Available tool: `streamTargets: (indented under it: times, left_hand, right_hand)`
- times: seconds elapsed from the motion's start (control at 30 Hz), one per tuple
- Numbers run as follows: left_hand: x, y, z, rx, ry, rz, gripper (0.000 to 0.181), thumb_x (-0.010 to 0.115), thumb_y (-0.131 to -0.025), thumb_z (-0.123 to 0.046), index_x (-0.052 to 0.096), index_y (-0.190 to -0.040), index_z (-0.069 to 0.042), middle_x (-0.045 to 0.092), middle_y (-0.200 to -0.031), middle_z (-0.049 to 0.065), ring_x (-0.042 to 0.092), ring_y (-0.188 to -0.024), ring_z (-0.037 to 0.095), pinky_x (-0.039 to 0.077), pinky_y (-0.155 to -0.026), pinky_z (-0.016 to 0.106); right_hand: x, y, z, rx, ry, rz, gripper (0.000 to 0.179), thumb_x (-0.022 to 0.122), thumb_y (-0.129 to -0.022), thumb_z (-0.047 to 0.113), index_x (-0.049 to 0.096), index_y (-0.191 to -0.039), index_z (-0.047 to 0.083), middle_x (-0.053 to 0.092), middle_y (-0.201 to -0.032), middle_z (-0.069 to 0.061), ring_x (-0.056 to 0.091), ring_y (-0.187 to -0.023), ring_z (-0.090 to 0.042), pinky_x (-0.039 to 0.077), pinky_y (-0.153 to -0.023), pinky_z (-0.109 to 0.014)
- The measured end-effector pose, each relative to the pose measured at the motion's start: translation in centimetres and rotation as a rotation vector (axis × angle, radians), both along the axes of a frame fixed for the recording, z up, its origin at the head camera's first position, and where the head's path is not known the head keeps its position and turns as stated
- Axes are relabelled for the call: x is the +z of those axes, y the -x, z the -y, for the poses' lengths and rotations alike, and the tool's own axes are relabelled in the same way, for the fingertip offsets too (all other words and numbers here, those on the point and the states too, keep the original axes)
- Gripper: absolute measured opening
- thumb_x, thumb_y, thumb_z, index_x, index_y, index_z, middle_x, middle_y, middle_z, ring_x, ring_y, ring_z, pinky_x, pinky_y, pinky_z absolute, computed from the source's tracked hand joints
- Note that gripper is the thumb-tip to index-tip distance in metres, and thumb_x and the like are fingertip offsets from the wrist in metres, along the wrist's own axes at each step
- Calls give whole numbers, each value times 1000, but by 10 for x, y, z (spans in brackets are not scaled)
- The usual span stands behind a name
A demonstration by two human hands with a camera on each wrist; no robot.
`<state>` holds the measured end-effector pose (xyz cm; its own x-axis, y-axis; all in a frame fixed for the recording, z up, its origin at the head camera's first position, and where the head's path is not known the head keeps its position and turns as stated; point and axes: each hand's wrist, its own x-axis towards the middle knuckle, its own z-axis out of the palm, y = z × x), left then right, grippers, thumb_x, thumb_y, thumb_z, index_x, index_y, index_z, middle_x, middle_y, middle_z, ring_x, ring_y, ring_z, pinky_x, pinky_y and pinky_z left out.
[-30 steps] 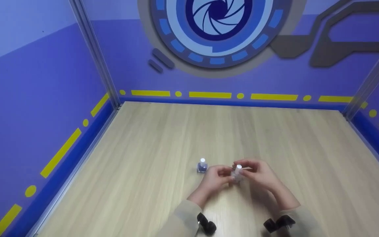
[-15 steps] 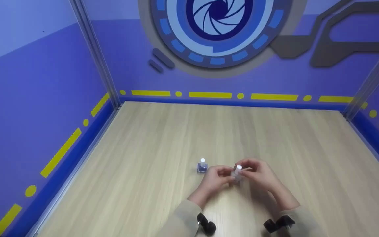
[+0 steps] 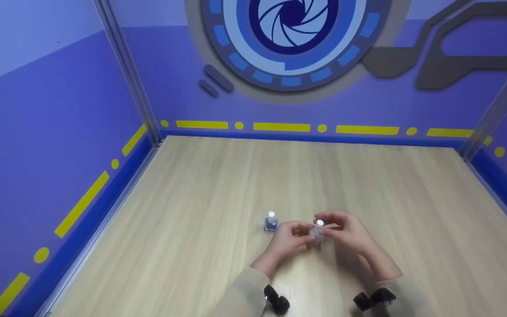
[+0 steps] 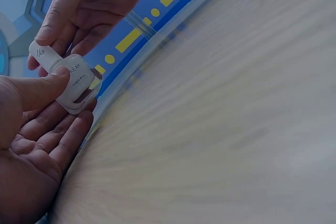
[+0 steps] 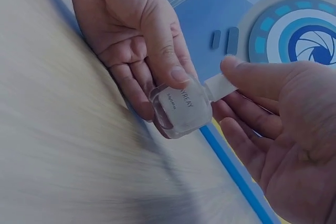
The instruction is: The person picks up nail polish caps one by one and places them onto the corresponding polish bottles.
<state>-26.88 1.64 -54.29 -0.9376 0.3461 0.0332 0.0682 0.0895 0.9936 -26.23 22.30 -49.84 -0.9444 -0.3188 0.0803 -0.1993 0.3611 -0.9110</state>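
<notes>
My left hand (image 3: pixel 288 240) holds a small clear nail polish bottle (image 4: pixel 79 85) by its body, thumb on the printed front and fingers behind it. Its white cap (image 5: pixel 219 86) is pinched by my right hand (image 3: pixel 346 233) between thumb and fingers. Cap and bottle are joined, and the bottle tilts in the wrist views. Just left of my left hand, a second nail polish bottle (image 3: pixel 270 223), dark purple-blue with a white cap, stands upright on the table.
The pale wooden table (image 3: pixel 218 185) stretches out around the hands. Blue panels with yellow marks, such as the back wall (image 3: pixel 165 79), bound it at the back and sides. Black wrist straps (image 3: pixel 276 300) sit over beige sleeves.
The fingers of my right hand shift slightly around the cap. My left hand and the held bottle stay nearly in place, and the standing bottle has not moved.
</notes>
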Motion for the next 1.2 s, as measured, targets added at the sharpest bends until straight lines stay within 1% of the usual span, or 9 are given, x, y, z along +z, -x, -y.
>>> streamTargets:
  times: [0.1,0.2,0.3,0.4,0.6,0.77,0.9,1.0,1.2]
  left_hand:
    - [0,0,0,3,12,-7,26,78,-88,-4,75,-114,-2,78,-115,12,74,-107,17,60,-91,24]
    - [0,-1,1,5,20,5,26,78,-88,-4,75,-114,-4,78,-116,10,73,-107,17,60,-92,26]
    - [0,-1,1,5,23,-1,27,77,-88,-4,74,-115,-4,77,-117,11,73,-108,19,60,-94,28]
    - [0,-1,1,6,18,-6,28,77,-87,-2,74,-115,-3,77,-117,13,74,-109,20,60,-94,28]
    - [-2,0,0,4,0,-8,30,76,-87,2,74,-116,-1,77,-116,14,75,-106,19,60,-91,25]
    - [-2,0,-1,-5,-11,2,30,75,-87,3,74,-116,-2,78,-115,13,75,-105,18,61,-90,24]
    - [-1,-1,-1,-8,-18,10,29,76,-86,3,74,-115,-2,78,-114,12,75,-104,18,61,-90,25]
    - [-1,-1,-1,-4,-16,12,28,76,-86,3,75,-114,-2,78,-114,12,75,-104,18,61,-90,26]
    - [-1,0,0,7,12,-3,28,76,-87,1,75,-114,-3,78,-115,12,74,-106,18,61,-91,26]
  right_hand:
    - [0,0,-2,38,9,7,38,71,-96,12,64,-130,-3,68,-129,-25,68,-118,-40,59,-94,-23]
    - [-1,-1,-2,43,10,-5,35,71,-96,11,66,-128,-4,69,-127,-26,69,-115,-40,58,-91,-19]
    - [-2,0,-1,27,8,-19,32,71,-96,10,68,-124,-5,71,-123,-26,70,-112,-37,58,-88,-17]
    - [-1,0,0,9,2,-21,29,71,-96,10,69,-121,-5,73,-119,-25,72,-107,-30,57,-86,-16]
    - [-1,-1,0,-7,5,-39,26,72,-94,6,69,-116,-8,73,-113,-26,73,-99,-20,58,-83,-16]
    - [-3,-1,2,-45,-5,-39,22,75,-92,9,71,-109,-4,74,-107,-20,72,-95,-17,59,-82,-18]
    - [-4,-1,3,-68,-23,-36,22,78,-91,14,70,-105,-1,74,-104,-15,71,-96,-18,59,-82,-20]
    - [-4,-1,3,-65,-28,-31,24,77,-92,16,69,-109,0,73,-107,-16,71,-100,-21,59,-85,-20]
    - [-4,-1,0,-15,3,-11,36,72,-95,11,65,-129,-1,70,-127,-22,69,-116,-35,58,-92,-19]
